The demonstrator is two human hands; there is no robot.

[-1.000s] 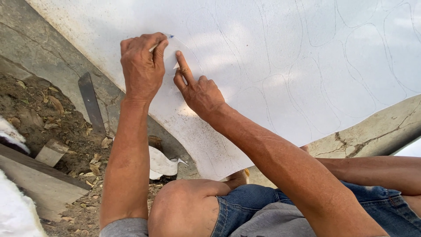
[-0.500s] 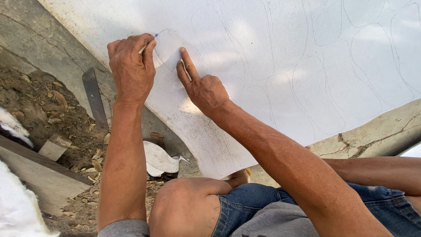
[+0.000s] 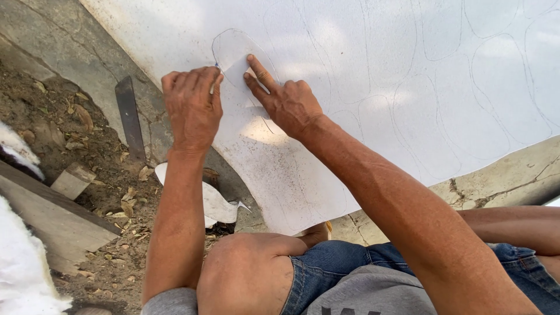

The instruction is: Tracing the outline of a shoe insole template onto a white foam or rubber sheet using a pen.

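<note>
A large white sheet (image 3: 373, 76) covered with faint pencilled oval outlines lies spread over the cracked concrete floor (image 3: 501, 181). Near its lower-left part sits a rounded, translucent oblong template (image 3: 233, 52), lying flat on the sheet, just above both hands.

The right hand (image 3: 286, 99) lies mostly open, its index and middle fingers stretched out and pressing down on the template, the other fingers curled loosely. The left hand (image 3: 191, 105) sits just beside it, to the left, closed into a tight pinch around a thin pen (image 3: 216, 69) whose tip meets the sheet at the template's left edge. Only a little of the pen shows between the fingers.

Below the arms are the person's bare knee (image 3: 245, 274) and blue denim shorts (image 3: 332, 268). Off to the left, on dirt strewn with dry leaves, a flat dark metal blade (image 3: 129, 116) lies on the floor's edge, well apart from the hands, with a small white scrap (image 3: 216, 204) near the knee.
</note>
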